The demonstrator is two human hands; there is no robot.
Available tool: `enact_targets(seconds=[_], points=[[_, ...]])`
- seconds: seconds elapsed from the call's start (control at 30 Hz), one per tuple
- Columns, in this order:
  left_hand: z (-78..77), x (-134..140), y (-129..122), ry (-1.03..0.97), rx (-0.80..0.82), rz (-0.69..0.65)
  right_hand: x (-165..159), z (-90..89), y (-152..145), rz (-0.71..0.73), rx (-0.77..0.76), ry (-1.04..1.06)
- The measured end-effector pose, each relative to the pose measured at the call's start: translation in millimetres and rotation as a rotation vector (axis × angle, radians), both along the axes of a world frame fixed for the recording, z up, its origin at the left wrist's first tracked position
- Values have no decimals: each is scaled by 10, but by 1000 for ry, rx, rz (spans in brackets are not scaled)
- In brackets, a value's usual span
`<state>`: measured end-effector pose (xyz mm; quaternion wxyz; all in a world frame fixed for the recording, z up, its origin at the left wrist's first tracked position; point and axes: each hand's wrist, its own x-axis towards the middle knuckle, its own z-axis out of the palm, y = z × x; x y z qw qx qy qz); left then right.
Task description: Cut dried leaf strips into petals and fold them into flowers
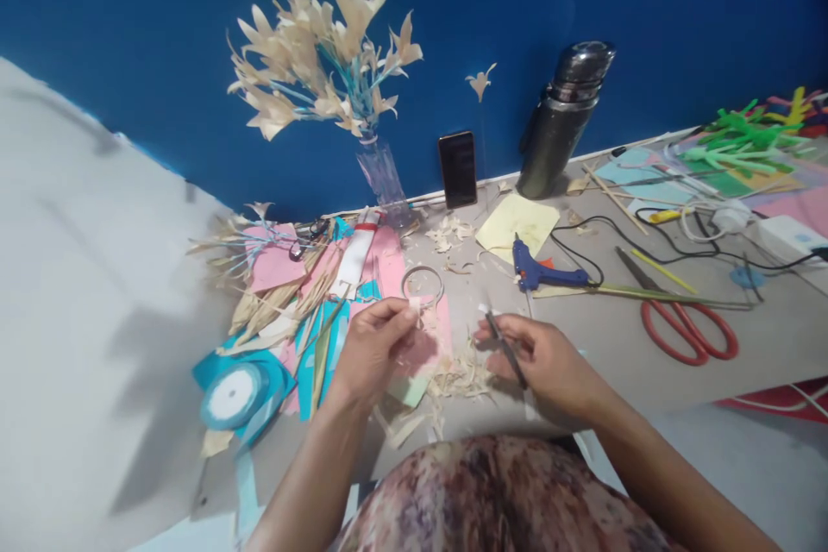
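My left hand (381, 338) is closed in a pinch on a small whitish strip (415, 307), held above the pink paper. Just behind those fingertips lies a silver ring-shaped roll (441, 285). To the right, my right hand (540, 354) is closed around a slim dark tool (507, 351), tilted with its upper end toward the wall; its exact kind is unclear. A bit of white shows at that upper end. Below and between both hands, pale shavings (459, 378) lie scattered on the table.
A blue glue gun (547, 269) with a black cord and red-handled scissors (689, 323) lie at right. Behind stand a vase (383, 177) of pale flowers, a phone (458, 170) and a flask (561, 129). Blue ribbon (233, 395) and papers crowd the left.
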<state>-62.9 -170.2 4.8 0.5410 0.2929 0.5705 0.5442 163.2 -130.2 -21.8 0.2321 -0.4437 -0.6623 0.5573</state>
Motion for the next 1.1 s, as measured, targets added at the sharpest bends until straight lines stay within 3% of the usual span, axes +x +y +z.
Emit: enact_targets(seconds=[0.07, 0.13, 0.3, 0.53, 0.67, 0.87, 1.0, 1.1], points=[[-15, 89, -14, -80, -31, -105, -72, 54, 28, -34, -164, 271], [-18, 172, -29, -59, -27, -194, -174, 100, 56, -61, -260, 404], [57, 219, -72, 195, 2, -389, -326, 113, 78, -20, -379, 457], [-22, 171, -123, 91, 13, -349, -370, 41, 21, -97, -308, 452], [-60, 217, -117, 22, -47, -329, -350, 26, 13, -60, -302, 458], [1, 252, -129, 17, -60, -428, -335, 57, -30, 8, -503, 554], [-67, 237, -158, -110, -50, -473, -323, 17, -41, -1, -704, 715], [-124, 228, -160, -170, -56, -457, -269, 4, -30, -52, -694, 740]])
